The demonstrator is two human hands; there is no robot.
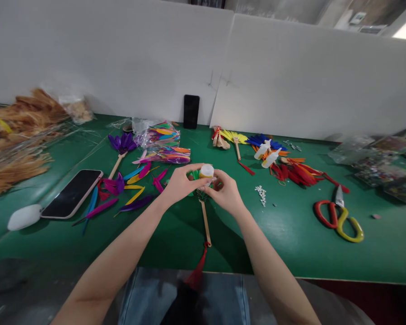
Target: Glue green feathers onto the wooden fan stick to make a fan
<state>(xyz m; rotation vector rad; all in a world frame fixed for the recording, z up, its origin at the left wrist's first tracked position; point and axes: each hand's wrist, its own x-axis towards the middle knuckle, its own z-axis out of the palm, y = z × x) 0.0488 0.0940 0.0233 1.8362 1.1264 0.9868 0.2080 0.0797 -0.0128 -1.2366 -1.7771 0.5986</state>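
Note:
A small white bottle with a yellow band (207, 171), like the glue bottles further right, is between my hands with its round white end toward me. My left hand (182, 183) closes on it, thumb across its near side. From the other side, the fingers of my right hand (225, 189) are curled against it. Right below is a green feather fan (193, 187), mostly covered by my hands. Its wooden stick handle (205, 221) points toward me and ends in a red tassel (198, 268) hanging over the table edge. The bottle's tip is hidden.
Loose coloured feathers (135, 194), a purple feather fan (122, 143) and a phone (72, 194) lie left. To the right are white beads (261, 195), glue bottles (271, 158), red feathers (301, 174) and scissors (339, 212). A white board (121, 58) stands behind.

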